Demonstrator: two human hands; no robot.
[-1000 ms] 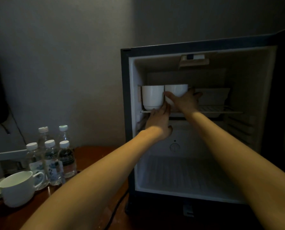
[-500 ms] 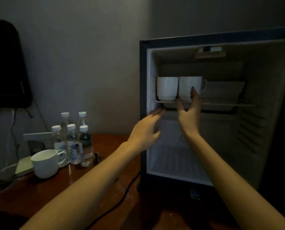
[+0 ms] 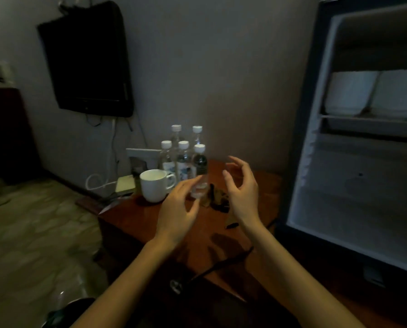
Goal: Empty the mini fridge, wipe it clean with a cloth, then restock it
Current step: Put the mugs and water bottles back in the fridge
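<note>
Head: bottle labels (image 3: pixel 184 170) (illegible)

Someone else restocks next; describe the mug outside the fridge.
Find the wooden table left of the mini fridge. By the cluster of five white-capped bottles stands a white mug, at their left. It's the only mug on the table; two other mugs sit on the fridge shelf.

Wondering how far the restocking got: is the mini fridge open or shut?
Open. The mini fridge shows its pale interior, with two white cups standing on the upper shelf.
</note>
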